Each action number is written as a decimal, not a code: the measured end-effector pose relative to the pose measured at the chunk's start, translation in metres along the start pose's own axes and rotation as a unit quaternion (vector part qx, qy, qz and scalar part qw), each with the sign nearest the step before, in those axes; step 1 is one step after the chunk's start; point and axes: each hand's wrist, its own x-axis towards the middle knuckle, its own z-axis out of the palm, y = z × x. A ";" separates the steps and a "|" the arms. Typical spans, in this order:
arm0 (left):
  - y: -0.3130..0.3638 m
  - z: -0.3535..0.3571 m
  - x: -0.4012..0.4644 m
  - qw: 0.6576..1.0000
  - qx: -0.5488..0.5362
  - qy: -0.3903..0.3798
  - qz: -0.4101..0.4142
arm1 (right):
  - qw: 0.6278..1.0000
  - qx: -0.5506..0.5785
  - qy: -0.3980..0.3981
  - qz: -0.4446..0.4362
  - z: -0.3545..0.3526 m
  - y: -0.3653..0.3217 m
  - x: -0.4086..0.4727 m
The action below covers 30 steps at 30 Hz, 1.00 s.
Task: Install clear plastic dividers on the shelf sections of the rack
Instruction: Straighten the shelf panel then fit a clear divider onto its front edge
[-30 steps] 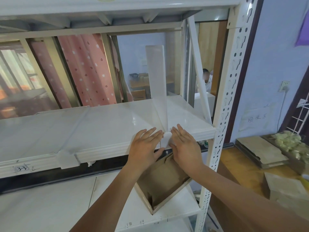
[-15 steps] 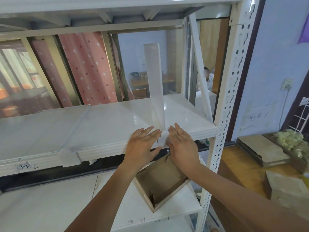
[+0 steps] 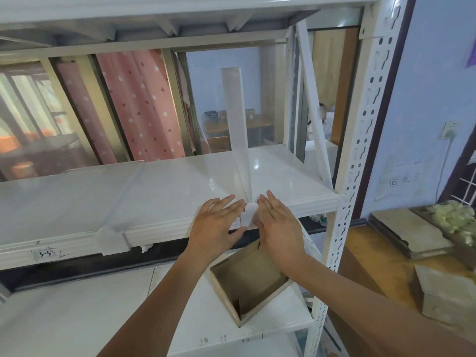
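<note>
A person stands facing a white metal rack [image 3: 360, 155], seen from a camera on their head. A clear plastic divider [image 3: 238, 130] stands upright on the middle shelf [image 3: 154, 191], running from the front edge back toward the rear, right of the shelf's centre. Its white front clip [image 3: 249, 213] hooks over the shelf's front lip. The left hand [image 3: 217, 228] lies flat just left of that clip, and the right hand [image 3: 279, 222] lies flat just right of it, fingers straight and pointing toward the back of the shelf. Neither hand closes a grip on anything; both are open, palms down, pressing beside the clip. Further left along the same lip sits another clip [image 3: 112, 240], its own flat strip running back across the shelf, and left of that a handwritten label [image 3: 45, 253]. On the shelf below the divider rests an open cardboard box [image 3: 248, 282]; no contents can be made out inside it. The step in hand looks like seating the divider's base. To do it well, even pressure from both palms would likely keep the panel vertical, and the clip should sit fully over the lip before letting go, since a thin tall panel could lean or spring loose.
</note>
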 end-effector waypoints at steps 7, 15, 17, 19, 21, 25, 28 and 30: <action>-0.005 -0.002 -0.004 1.000 0.005 -0.012 -0.011 | 1.000 -0.004 0.010 0.000 0.000 -0.009 0.001; -0.003 -0.002 -0.007 1.000 0.015 0.010 -0.018 | 1.000 -0.002 -0.011 0.006 0.000 -0.013 0.001; -0.004 -0.003 -0.008 1.000 0.018 0.013 -0.018 | 1.000 -0.007 -0.008 0.004 -0.002 -0.015 0.002; -0.005 -0.004 -0.009 0.999 0.025 0.012 -0.020 | 1.000 -0.013 -0.010 -0.004 -0.002 -0.017 0.004; -0.006 -0.004 -0.010 0.999 0.031 0.015 -0.020 | 1.000 -0.014 -0.015 -0.007 -0.001 -0.018 0.004; -0.006 -0.005 -0.011 0.999 0.033 0.022 -0.020 | 1.000 -0.003 -0.025 0.002 0.000 -0.022 0.003; -0.008 -0.005 -0.013 0.999 0.037 0.016 -0.025 | 1.000 0.000 -0.019 0.006 -0.001 -0.025 0.003; -0.008 -0.004 -0.013 0.999 0.037 0.009 -0.025 | 1.000 0.000 -0.013 0.010 -0.003 -0.027 0.003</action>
